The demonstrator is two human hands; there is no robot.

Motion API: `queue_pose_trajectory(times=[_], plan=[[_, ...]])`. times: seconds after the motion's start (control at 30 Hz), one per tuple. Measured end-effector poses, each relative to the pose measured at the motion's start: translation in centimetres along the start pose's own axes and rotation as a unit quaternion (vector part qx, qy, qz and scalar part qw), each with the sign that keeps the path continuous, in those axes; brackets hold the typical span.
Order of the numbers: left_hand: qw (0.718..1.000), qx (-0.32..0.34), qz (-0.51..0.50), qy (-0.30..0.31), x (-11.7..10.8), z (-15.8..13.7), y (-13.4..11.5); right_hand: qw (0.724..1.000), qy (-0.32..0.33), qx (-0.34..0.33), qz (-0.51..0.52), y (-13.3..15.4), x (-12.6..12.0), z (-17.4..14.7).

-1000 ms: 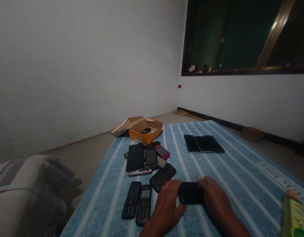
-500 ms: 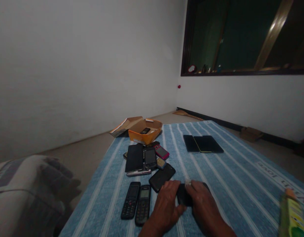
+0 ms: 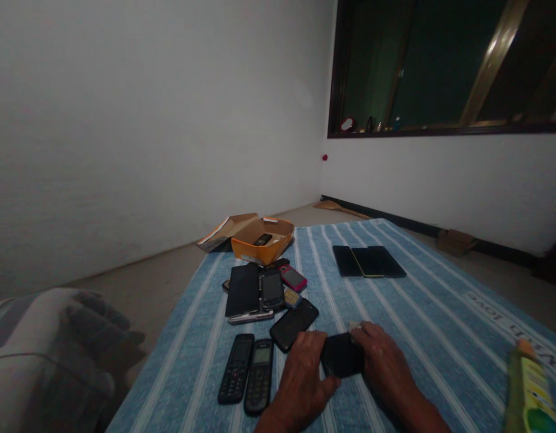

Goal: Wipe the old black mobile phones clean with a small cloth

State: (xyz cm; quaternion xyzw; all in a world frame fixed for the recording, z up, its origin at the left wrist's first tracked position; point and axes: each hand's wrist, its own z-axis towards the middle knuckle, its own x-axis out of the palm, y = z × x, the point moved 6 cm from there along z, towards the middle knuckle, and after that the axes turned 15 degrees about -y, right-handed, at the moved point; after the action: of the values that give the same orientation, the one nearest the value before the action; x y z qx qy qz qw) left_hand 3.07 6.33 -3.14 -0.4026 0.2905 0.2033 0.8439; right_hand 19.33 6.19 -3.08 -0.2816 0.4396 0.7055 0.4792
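Note:
In the head view, a black smartphone [image 3: 342, 356] lies on its side across the blue striped cloth [image 3: 169, 367], between my hands. My left hand [image 3: 302, 376] grips its left end, thumb along the near edge. My right hand [image 3: 382, 355] is at the right end, fingers bent together over a small whitish scrap [image 3: 354, 326] at the fingertips; its material is unclear. Left of my hands, two keypad phones [image 3: 237, 368] stand side by side. Just beyond is another black smartphone [image 3: 294, 325], touching a pile of several phones, among them a pink-edged phone [image 3: 294, 278].
An open orange box [image 3: 262, 249] with a phone inside sits behind the pile. Dark flat devices [image 3: 370, 262] lie side by side at the far right. A yellow-green package [image 3: 532, 391] is at the right edge. Grey-white fabric [image 3: 47, 349] bulges at the left.
My right hand has slid right across the smartphone, uncovering most of its dark face. The whitish scrap moved with it. My left hand keeps its hold. The view has shifted slightly.

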Motion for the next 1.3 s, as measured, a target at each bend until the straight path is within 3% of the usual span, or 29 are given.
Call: queue_pose_trajectory(times=[0.17,0.37,0.6,0.77,1.13,1.3], plan=[[0.999,0.015,0.009,-0.032,-0.3,0.0,-0.3,1.000,-0.008,0.020,-0.011,-1.9,-0.3,-0.2],[0.998,0.016,0.018,-0.051,-0.4,-0.1,-0.5,1.000,-0.022,0.009,0.000,-1.7,-0.2,-1.3],[0.994,0.003,0.069,-0.090,0.3,-0.6,1.0,0.994,-0.082,-0.074,0.009,1.9,1.8,-2.8],[0.990,0.018,0.089,-0.112,0.3,-0.6,0.9,0.988,-0.089,-0.122,0.035,4.3,2.6,-3.4],[0.993,-0.040,0.080,-0.082,-0.2,0.1,-0.2,0.999,-0.044,0.003,0.012,-1.5,0.7,0.0],[0.992,-0.060,0.091,-0.068,-0.2,0.1,-0.4,0.998,-0.068,-0.004,0.009,-1.6,1.0,-0.4]])
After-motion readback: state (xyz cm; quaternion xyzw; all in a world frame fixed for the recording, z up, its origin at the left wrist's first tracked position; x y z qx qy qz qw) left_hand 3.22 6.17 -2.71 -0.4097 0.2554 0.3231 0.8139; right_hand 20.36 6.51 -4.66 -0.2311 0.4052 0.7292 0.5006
